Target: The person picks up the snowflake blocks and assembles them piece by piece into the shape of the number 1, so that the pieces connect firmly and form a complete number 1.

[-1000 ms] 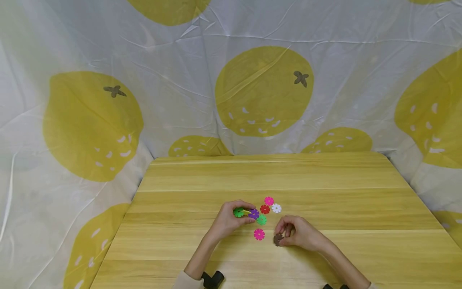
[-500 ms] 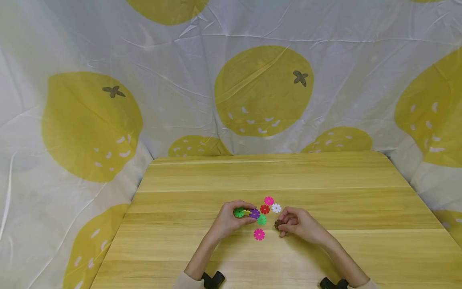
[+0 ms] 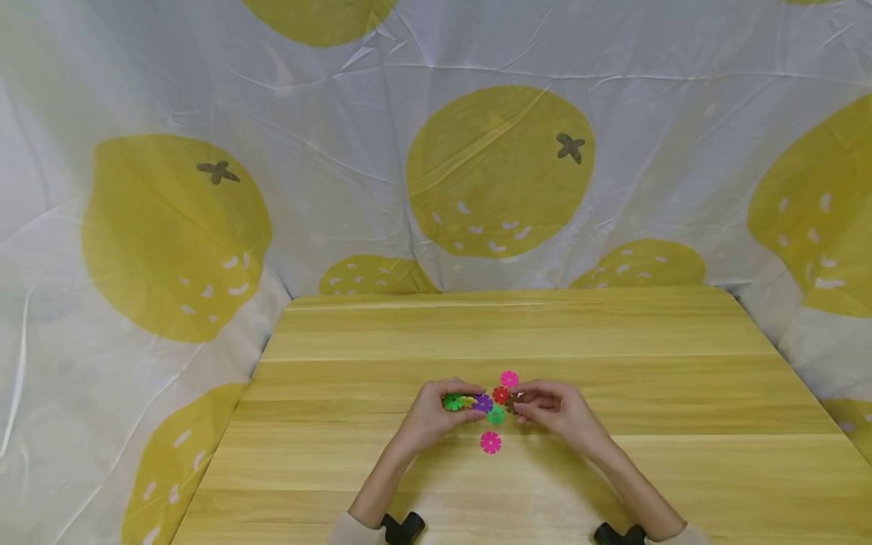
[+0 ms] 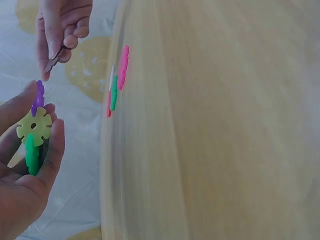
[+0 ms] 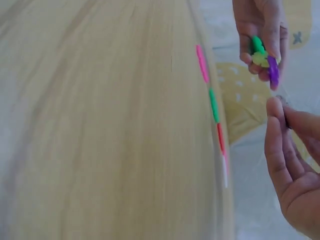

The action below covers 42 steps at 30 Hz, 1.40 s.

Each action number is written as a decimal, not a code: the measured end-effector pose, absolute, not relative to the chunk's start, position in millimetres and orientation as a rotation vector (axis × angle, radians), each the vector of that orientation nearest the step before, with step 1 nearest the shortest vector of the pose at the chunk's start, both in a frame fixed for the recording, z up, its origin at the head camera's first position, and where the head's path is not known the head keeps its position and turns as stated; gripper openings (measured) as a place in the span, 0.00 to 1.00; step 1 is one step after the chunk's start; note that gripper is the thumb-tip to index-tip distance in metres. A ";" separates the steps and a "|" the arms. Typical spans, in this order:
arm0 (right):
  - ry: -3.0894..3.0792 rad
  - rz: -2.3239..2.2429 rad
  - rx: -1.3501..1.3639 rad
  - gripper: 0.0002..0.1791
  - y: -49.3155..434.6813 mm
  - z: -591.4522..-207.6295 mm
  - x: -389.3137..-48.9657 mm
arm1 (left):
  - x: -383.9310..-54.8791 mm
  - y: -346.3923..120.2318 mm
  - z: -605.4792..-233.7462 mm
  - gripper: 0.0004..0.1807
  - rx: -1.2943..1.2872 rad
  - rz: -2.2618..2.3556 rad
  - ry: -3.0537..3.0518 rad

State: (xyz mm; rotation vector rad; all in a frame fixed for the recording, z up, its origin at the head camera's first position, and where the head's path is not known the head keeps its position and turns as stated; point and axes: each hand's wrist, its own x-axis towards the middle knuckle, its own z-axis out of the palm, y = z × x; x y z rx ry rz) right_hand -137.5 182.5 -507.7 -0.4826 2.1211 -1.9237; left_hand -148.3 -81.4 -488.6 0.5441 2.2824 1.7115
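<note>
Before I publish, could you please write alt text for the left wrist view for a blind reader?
A person's left grip holds linked green, yellow and purple discs; opposite, the right grip pinches a brown disc. Other discs lie on a wooden table.

Soft, dim light leaves wrist views hazy.

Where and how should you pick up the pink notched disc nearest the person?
Probably pinch the pink notched disc by opposite rim edges, left and right, coming from above on the person's side. It lies thin and flat on the wooden table, leaving little height to grip, and the light green disc lies just beyond it, away from the person.
</note>
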 end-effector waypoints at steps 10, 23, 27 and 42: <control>2.130 -2.022 -0.528 0.18 170.3 -505.6 -134.9 | -149.4 -76.8 -487.0 0.18 0.548 1.697 2.295; 2.102 -2.080 -0.516 0.15 162.4 -503.0 -132.0 | -149.9 -77.9 -487.6 0.16 0.534 1.729 2.288; 2.135 -2.080 -0.517 0.16 160.9 -504.2 -130.1 | -149.2 -77.9 -487.1 0.14 0.506 1.741 2.284; 2.137 -2.113 -0.538 0.17 159.0 -502.7 -127.3 | -149.1 -79.2 -484.0 0.15 0.491 1.768 2.255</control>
